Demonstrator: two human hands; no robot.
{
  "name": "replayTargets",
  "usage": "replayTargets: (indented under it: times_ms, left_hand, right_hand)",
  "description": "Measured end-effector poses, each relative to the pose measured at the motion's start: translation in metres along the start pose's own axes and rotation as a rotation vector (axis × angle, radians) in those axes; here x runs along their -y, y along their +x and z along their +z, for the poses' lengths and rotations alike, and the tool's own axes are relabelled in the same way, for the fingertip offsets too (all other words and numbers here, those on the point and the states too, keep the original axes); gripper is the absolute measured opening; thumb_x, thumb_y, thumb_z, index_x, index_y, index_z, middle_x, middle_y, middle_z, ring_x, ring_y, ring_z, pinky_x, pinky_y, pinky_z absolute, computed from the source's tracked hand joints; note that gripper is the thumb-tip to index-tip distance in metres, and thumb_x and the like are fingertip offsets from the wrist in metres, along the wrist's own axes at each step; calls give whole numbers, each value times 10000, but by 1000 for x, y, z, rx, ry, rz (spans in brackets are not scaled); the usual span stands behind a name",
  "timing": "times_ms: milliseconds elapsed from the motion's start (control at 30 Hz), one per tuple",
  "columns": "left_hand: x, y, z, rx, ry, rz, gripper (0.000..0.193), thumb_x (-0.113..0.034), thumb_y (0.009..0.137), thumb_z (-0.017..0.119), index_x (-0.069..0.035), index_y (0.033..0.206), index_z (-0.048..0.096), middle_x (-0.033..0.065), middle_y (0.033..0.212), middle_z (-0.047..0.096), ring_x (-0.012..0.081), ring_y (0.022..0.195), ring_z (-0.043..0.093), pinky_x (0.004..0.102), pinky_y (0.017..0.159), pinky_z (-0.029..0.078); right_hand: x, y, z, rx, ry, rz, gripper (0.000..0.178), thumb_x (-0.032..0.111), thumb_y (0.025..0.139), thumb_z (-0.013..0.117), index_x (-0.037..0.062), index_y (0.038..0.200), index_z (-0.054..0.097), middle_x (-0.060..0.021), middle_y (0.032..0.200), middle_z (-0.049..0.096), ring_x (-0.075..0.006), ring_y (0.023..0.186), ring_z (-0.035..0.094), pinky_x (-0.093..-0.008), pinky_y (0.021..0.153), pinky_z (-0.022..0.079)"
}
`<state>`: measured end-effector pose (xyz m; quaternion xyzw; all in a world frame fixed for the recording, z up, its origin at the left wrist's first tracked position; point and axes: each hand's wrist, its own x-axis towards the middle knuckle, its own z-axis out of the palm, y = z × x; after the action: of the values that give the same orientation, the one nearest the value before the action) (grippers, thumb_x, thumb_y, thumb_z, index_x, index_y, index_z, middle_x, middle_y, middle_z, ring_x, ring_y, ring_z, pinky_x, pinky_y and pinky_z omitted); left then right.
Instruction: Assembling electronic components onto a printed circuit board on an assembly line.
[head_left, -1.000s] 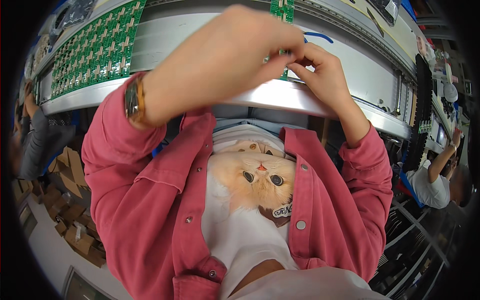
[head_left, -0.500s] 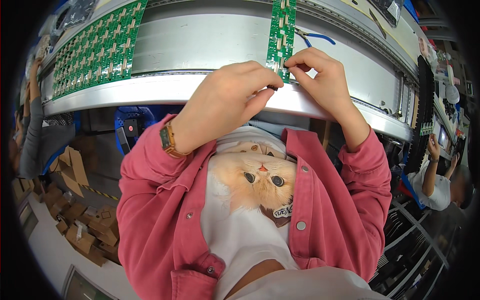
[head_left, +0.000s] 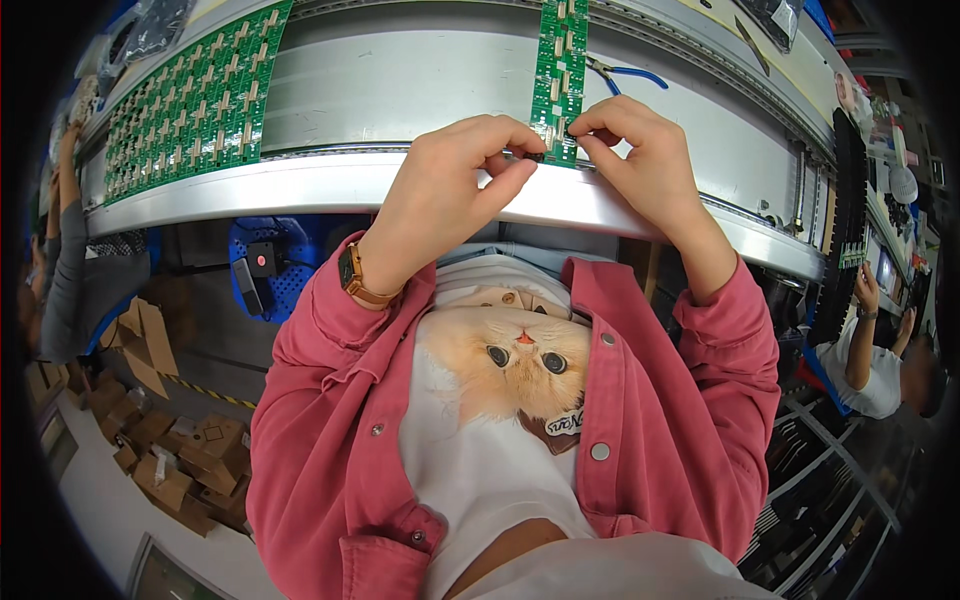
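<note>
A narrow green circuit board (head_left: 562,65) with pale connectors lies across the metal rails in front of me. My left hand (head_left: 450,180) is closed in a pinch on a small black part (head_left: 535,157) by the board's near left corner. At the board's right edge, my right hand (head_left: 645,150) pinches another small dark piece, mostly covered by the fingertips; its kind cannot be made out. Just right of the board rest blue-handled pliers (head_left: 640,73).
Several joined green boards (head_left: 195,110) sit on the rails to the left. A silver metal rail (head_left: 330,185) runs along the near edge. Tweezers (head_left: 752,45) lie at the far right. Co-workers are at both sides, and cardboard boxes (head_left: 190,450) are piled on the floor at lower left.
My left hand has shifted left and slightly upward, bringing the black part to the board's near left corner. My right hand stays nearly in place at the board's right edge.
</note>
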<state>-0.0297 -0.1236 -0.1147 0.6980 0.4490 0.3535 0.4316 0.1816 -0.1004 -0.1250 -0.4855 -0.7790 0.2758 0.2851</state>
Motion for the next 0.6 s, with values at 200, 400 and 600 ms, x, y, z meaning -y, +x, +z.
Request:
replayTargets:
  times_ms: [200, 400, 600]
  left_hand:
    - [2, 1, 2, -7, -8, 13, 173, 18, 774, 637, -8, 943, 660, 42, 849, 646, 98, 675, 530, 193, 636, 446]
    - [4, 2, 3, -15, -7, 17, 174, 22, 772, 637, -3, 942, 660, 46, 845, 645, 100, 679, 536, 193, 642, 449]
    - [4, 3, 3, -19, 3, 25, 179, 28, 769, 637, -5, 943, 662, 48, 844, 647, 102, 684, 544, 193, 646, 453]
  right_hand:
    - [-2, 1, 1, -7, -33, -37, 119, -26, 747, 627, 31, 843, 670, -28, 845, 637, -150, 683, 568, -237, 626, 453]
    - [-4, 1, 0, -11, -61, -75, 129, -37, 741, 623, 21, 847, 667, -27, 847, 636, -145, 679, 561, -227, 621, 448]
    - [-3, 3, -1, -8, -71, -74, 134, -49, 742, 613, 11, 850, 664, -30, 850, 634, -138, 678, 556, -220, 614, 444]
